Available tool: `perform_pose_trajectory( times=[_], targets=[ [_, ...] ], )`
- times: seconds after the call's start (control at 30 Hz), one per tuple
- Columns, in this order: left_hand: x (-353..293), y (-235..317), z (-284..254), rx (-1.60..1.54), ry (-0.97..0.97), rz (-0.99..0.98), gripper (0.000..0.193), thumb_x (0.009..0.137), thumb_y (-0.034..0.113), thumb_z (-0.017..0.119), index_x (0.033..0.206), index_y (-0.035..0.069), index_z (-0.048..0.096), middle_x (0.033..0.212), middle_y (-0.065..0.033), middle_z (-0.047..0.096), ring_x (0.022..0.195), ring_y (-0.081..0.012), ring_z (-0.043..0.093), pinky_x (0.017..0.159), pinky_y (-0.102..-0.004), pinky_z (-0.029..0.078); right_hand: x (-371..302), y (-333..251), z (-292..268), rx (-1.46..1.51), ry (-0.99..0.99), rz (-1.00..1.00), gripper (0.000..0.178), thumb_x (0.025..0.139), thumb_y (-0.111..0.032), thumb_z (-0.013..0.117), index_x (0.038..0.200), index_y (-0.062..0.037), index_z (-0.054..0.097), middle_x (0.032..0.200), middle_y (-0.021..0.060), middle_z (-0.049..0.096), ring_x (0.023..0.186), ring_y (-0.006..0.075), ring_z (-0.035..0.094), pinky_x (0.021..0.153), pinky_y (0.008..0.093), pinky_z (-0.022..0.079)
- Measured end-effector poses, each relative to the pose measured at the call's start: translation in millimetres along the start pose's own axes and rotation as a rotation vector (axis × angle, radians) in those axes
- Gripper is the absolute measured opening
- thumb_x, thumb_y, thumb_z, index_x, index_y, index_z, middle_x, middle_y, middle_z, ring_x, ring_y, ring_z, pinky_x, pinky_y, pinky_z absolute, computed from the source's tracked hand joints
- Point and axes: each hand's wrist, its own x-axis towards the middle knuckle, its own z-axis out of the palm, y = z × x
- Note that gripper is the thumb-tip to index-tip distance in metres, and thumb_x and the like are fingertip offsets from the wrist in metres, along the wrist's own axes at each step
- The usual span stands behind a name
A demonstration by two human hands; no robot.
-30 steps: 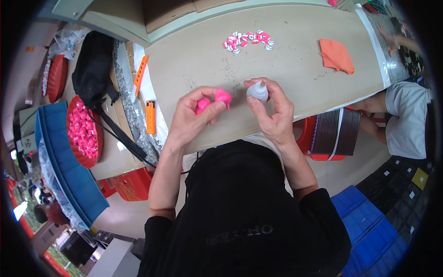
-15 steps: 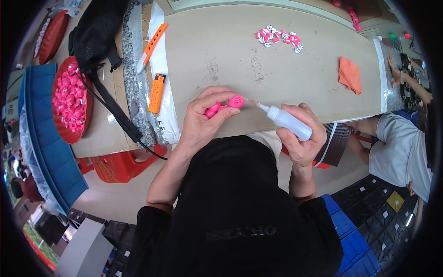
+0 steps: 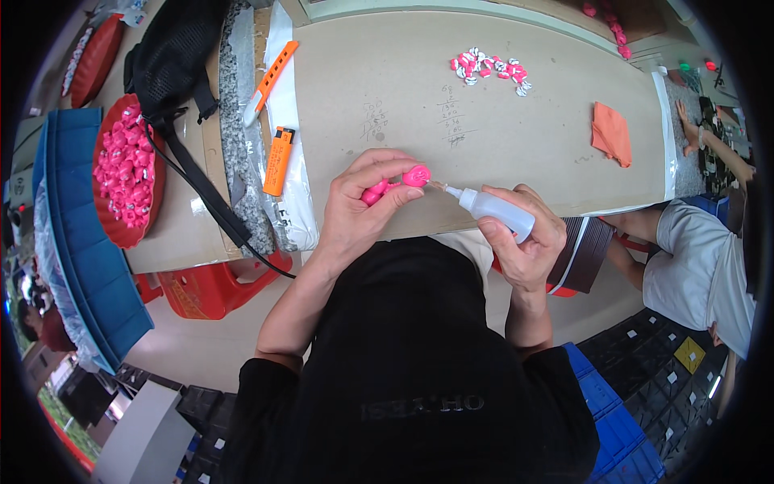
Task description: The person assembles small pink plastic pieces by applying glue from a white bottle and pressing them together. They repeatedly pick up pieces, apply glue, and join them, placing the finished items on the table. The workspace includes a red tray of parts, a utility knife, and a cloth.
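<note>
Several small round pink pieces [image 3: 417,176] are held in my left hand [image 3: 361,198], one of them pinched between thumb and fingers with its face turned to the right. My right hand [image 3: 528,239] is wrapped round a translucent white squeeze bottle [image 3: 501,214] with a thin nozzle. The bottle is tilted, and its tip meets or nearly meets the edge of the pinched pink piece. Both hands are over the front edge of the table [image 3: 339,97]. Further back on the table lies a loose cluster of small pink and white pieces [image 3: 492,68].
To the left lie an orange cutter knife [image 3: 272,81], an orange lighter [image 3: 278,161] and a black bag [image 3: 179,64] with a strap. A red tray [image 3: 155,211] holds many pink pieces. An orange cloth [image 3: 611,134] lies at the right. Another person [image 3: 697,262] sits beyond the table's right end.
My right hand has brought the bottle slightly left, so its nozzle tip is now at the pink piece. My left hand has barely shifted.
</note>
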Motion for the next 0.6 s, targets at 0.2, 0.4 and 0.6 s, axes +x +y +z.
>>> perform_pose_trajectory(
  times=[0.2,0.4,0.6],
  targets=[
    [0.2,0.3,0.4,0.033,0.003,0.007,0.025,0.074,0.006,0.070,0.098,0.005,0.066,0.102,-0.0072,0.057,0.090,-0.0136,0.055,0.077,-0.0244,0.045,-1.2,1.5,-0.4,-0.007,0.013,0.009,0.027,0.067,-0.007,0.073,0.090,0.0014,0.064,0.064,0.0069,0.059,0.051,0.0125,0.046,0.046,0.0242,0.035],
    [-1.7,4.5,1.5,0.139,0.028,0.046,0.024,0.074,0.000,0.068,0.098,0.003,0.066,0.107,-0.0092,0.056,0.091,-0.0140,0.057,0.077,-0.0233,0.047,-2.2,1.6,-2.6,-0.003,-0.004,0.000,0.025,0.067,-0.006,0.073,0.089,0.0013,0.064,0.064,0.0070,0.060,0.051,0.0126,0.046,0.046,0.0243,0.035],
    [-2.1,3.8,1.5,0.195,0.054,0.091,0.025,0.074,-0.002,0.067,0.099,0.003,0.066,0.107,-0.0089,0.056,0.090,-0.0135,0.057,0.076,-0.0227,0.048,-0.7,-0.4,-3.7,-0.028,0.024,-0.011,0.023,0.067,-0.005,0.072,0.088,0.0016,0.064,0.066,0.0076,0.062,0.051,0.0128,0.047,0.046,0.0241,0.036]
  ],
)
